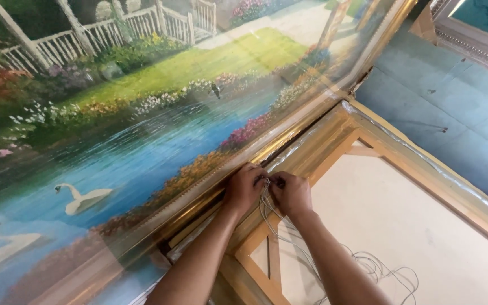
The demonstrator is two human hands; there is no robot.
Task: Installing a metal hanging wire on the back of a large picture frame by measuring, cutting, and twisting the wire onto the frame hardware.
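Both hands, left hand (244, 189) and right hand (291, 193), have fingers pinched closed on the thin white wire (266, 210) at the wooden stretcher frame (334, 148)'s top rail beside the landscape painting (142, 113); I'd say keep it taut while twisting.

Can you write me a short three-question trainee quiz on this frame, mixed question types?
1. True or false: the left hand and the right hand meet at the top rail of the wooden frame.
2. Which thing do both hands pinch? A) a paintbrush B) thin white wire C) a hammer
3. Fill in: the large picture on the left, the painting, shows white ____ on blue water.

Key:
1. True. The fingers of both hands come together on the frame's rail.
2. B. The wire runs from the fingers and trails loose over the back of the canvas.
3. Swans.
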